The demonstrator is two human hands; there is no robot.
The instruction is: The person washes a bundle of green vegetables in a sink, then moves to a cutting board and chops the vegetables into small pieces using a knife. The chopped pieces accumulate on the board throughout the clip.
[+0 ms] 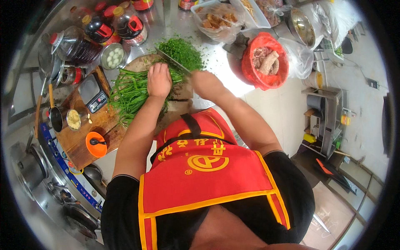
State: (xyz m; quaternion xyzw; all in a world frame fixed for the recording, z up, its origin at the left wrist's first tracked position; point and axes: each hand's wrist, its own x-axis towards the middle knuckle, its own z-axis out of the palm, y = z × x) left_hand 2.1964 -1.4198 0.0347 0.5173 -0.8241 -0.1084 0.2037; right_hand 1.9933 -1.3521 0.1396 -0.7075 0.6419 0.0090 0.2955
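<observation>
My right hand [204, 83] is closed round the handle end of a knife [173, 61], whose blade lies between whole greens and chopped ones. Beside the blade, my left hand [159, 80] presses down on a bunch of long green stalks [131, 90], with its fingers close together. The stalks spread over a round wooden chopping board [140, 63] and past its left side. A heap of finely chopped greens [182, 51] sits just beyond the knife, with bits scattered on the metal table.
A red-lined bowl of meat [264, 62] stands right; bagged food [217, 20] is at the back. Sauce bottles [129, 26] and a bowl of white round pieces [113, 56] stand back left. A digital scale [93, 93], minced garlic [74, 119] and an orange bowl [96, 150] rest on wood, left.
</observation>
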